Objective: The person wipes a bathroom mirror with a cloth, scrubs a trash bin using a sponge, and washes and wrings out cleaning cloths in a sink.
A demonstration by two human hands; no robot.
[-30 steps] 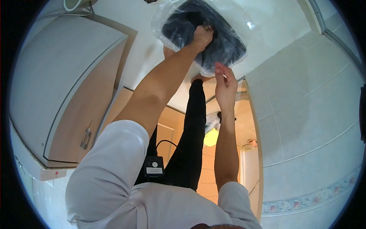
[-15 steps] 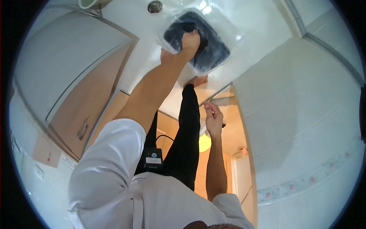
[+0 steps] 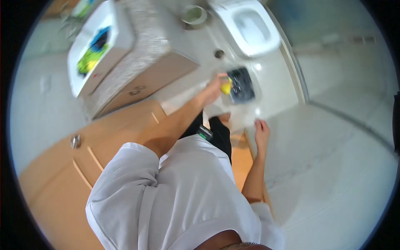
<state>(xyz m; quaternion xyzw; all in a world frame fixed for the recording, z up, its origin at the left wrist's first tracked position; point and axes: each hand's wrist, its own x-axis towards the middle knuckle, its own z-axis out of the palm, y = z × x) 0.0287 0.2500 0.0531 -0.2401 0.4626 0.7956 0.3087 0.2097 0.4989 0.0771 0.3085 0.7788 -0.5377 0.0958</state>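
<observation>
Down on the pale tiled bathroom floor (image 3: 266, 96), at about one o'clock from the person's body, a dark bin lined with a clear plastic bag (image 3: 242, 85) is sitting just below a white toilet bowl (image 3: 249, 26). The person's left hand (image 3: 213, 88) is reaching to the bin's left edge and is curling around a small yellow object (image 3: 226, 86), which is touching the bag's rim; the picture is too blurred to tell what the object is. The right hand (image 3: 262, 132) is hanging lower, at about three o'clock from the black-clad legs, with its fingers loosely spread and gripping nothing, apart from the bin. A round floor drain (image 3: 219, 53) is lying at twelve o'clock from the bin, and a small round white pot (image 3: 194, 14) is standing beyond it. A white and wood vanity cabinet (image 3: 125, 58) is filling the eleven o'clock side, and a light wooden door (image 3: 75, 166) is running along nine o'clock. A white tiled wall (image 3: 346, 166) is occupying the three o'clock side.
</observation>
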